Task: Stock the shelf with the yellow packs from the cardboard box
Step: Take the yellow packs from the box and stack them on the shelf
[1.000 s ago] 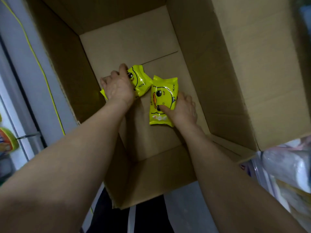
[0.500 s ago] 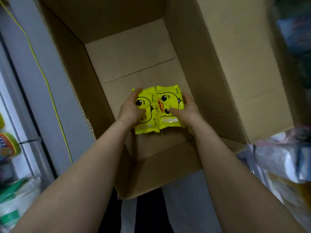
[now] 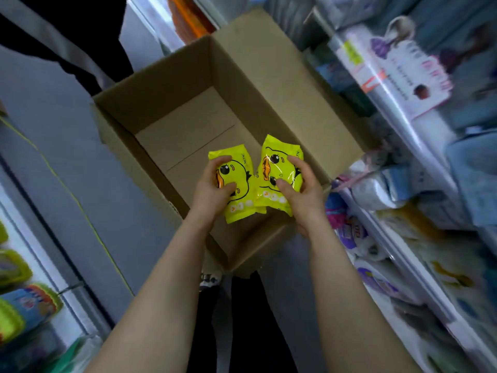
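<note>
Packs: two yellow duck-print packs, the left pack (image 3: 238, 195) and the right pack (image 3: 279, 164), are held side by side above the cardboard box (image 3: 269, 76). They are off its floor and their inner edges overlap slightly.
Left hand: your left hand (image 3: 212, 188) grips the left pack, with fingers curled over its upper edge and thumb on its face.
Right hand: your right hand (image 3: 302, 191) pinches the right pack between thumb and curled fingers.
Step in hand: judged to be carrying both packs out of the box to the shelf.
Method: raise both packs above the near box wall before you turn. Hold each by its body, because the film looks glossy and likely to slip.
Shelf: the shelf (image 3: 408, 254) is on your right, stacked with blurred goods. Which gap suits the packs cannot be told.
</note>
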Action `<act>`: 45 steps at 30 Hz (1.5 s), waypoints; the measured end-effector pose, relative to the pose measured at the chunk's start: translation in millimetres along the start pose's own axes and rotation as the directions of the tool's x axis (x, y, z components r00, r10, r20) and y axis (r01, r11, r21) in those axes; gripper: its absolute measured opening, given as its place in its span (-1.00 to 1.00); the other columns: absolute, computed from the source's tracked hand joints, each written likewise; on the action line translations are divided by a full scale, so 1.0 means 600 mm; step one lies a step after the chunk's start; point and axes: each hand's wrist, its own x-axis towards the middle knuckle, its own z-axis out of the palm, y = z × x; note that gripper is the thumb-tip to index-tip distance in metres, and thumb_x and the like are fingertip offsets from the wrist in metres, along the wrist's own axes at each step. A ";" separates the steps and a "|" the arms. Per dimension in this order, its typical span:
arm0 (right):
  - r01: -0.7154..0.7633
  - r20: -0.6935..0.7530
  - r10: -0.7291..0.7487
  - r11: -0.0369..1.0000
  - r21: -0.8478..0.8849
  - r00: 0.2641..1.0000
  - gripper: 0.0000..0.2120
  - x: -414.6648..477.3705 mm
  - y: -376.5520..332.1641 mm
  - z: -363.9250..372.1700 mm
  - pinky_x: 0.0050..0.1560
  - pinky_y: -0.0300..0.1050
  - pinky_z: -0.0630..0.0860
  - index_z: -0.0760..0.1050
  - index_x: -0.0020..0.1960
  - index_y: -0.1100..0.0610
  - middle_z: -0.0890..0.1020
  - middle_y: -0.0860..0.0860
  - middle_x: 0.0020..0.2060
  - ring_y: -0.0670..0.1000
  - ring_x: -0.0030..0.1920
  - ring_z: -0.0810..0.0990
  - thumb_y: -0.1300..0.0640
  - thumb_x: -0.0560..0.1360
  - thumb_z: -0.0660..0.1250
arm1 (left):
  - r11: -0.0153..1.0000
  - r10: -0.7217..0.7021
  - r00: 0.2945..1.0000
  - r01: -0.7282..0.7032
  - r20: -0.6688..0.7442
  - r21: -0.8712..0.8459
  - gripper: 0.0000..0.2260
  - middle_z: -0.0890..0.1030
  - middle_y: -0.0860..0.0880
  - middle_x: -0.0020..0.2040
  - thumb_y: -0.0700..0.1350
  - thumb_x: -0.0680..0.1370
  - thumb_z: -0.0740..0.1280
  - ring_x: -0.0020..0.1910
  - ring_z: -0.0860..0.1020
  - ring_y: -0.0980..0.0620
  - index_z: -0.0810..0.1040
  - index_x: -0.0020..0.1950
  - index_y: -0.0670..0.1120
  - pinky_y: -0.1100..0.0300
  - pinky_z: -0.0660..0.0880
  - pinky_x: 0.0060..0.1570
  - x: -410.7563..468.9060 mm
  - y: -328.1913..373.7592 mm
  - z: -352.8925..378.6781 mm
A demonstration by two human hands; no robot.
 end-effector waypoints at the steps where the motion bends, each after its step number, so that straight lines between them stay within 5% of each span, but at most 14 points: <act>1: 0.023 -0.042 -0.022 1.000 0.011 0.999 -0.51 -0.022 -0.013 -0.012 0.14 0.25 0.56 0.50 0.16 -0.35 0.63 -0.03 0.16 0.10 0.15 0.61 0.10 0.36 0.47 | 1.000 0.007 1.000 -0.007 0.017 -0.019 -0.47 0.56 -0.04 0.10 -0.39 0.46 0.32 -0.08 0.58 -0.03 0.48 0.19 0.23 0.07 0.59 -0.10 -0.017 0.017 0.002; 4: 0.107 -0.138 -0.098 0.992 0.061 0.986 -0.50 -0.088 -0.047 -0.051 0.21 0.26 0.51 0.50 0.19 -0.32 0.60 -0.02 0.21 0.10 0.20 0.59 0.06 0.33 0.46 | 0.998 0.063 0.994 -0.059 0.093 -0.038 -0.44 0.54 0.04 0.06 -0.45 0.45 0.29 -0.14 0.56 0.07 0.49 0.26 0.15 0.20 0.56 -0.19 -0.071 0.068 0.011; 9: 0.201 -0.326 -0.158 0.975 0.100 0.932 -0.52 -0.196 -0.096 -0.114 0.19 0.30 0.51 0.51 0.17 -0.28 0.63 0.05 0.17 0.14 0.16 0.61 0.16 0.37 0.45 | 0.973 0.229 0.944 -0.230 0.237 -0.023 -0.39 0.58 0.03 0.12 -0.43 0.42 0.37 -0.02 0.58 0.00 0.51 0.09 0.32 -0.05 0.59 0.08 -0.155 0.133 0.040; 13: 0.282 -0.487 -0.226 0.959 0.042 0.843 -0.54 -0.280 -0.118 -0.172 0.22 0.22 0.50 0.51 0.11 -0.29 0.62 -0.02 0.14 0.07 0.16 0.59 0.18 0.36 0.45 | 0.943 0.322 0.860 -0.331 0.396 -0.047 -0.44 0.60 -0.02 0.09 -0.47 0.39 0.37 -0.03 0.57 0.00 0.53 0.18 0.12 -0.09 0.55 0.11 -0.213 0.172 0.081; 18: 0.326 -0.660 -0.236 0.945 0.015 0.714 -0.57 -0.385 -0.125 -0.256 0.24 0.20 0.48 0.52 0.12 -0.22 0.62 -0.07 0.13 0.05 0.18 0.57 0.17 0.36 0.45 | 0.904 0.384 0.713 -0.420 0.587 -0.080 -0.46 0.60 -0.04 0.10 -0.46 0.39 0.37 -0.01 0.57 0.00 0.54 0.19 0.10 -0.10 0.55 0.12 -0.297 0.213 0.158; 26: 0.399 -0.859 -0.215 0.917 -0.013 0.465 -0.57 -0.570 -0.113 -0.384 0.32 0.12 0.43 0.52 0.11 -0.20 0.60 -0.06 0.20 -0.01 0.25 0.52 0.27 0.41 0.44 | 0.804 0.422 0.396 -0.580 0.815 -0.135 -0.45 0.56 0.21 0.14 -0.37 0.42 0.40 0.18 0.54 -0.03 0.54 0.13 0.28 -0.12 0.46 0.28 -0.452 0.245 0.284; 31: 0.397 -0.928 -0.198 0.916 -0.060 0.317 -0.58 -0.685 -0.073 -0.462 0.32 0.21 0.42 0.52 0.15 -0.15 0.61 -0.04 0.18 0.08 0.26 0.53 0.24 0.39 0.45 | 0.770 0.406 0.215 -0.604 0.888 -0.206 -0.45 0.54 0.28 0.13 -0.40 0.43 0.38 0.09 0.52 0.10 0.53 0.15 0.24 0.01 0.49 0.25 -0.574 0.237 0.367; 41: 0.277 -0.978 -0.165 0.953 -0.125 0.125 -0.57 -0.930 0.041 -0.648 0.31 0.15 0.42 0.52 0.16 -0.12 0.60 -0.14 0.14 -0.03 0.22 0.53 0.24 0.38 0.45 | 0.758 0.333 0.005 -0.596 0.943 -0.265 -0.47 0.55 0.13 0.14 -0.43 0.42 0.34 -0.02 0.49 0.17 0.53 0.24 0.09 0.29 0.49 0.03 -0.851 0.139 0.552; 45: 0.244 -0.986 -0.150 0.961 -0.128 0.071 -0.56 -1.030 0.104 -0.723 0.31 0.18 0.42 0.50 0.17 -0.17 0.59 -0.15 0.15 -0.02 0.23 0.53 0.21 0.39 0.45 | 0.755 0.300 -0.074 -0.592 0.951 -0.284 -0.46 0.55 0.09 0.14 -0.42 0.41 0.34 0.02 0.51 0.12 0.52 0.23 0.13 0.11 0.51 0.16 -0.967 0.081 0.627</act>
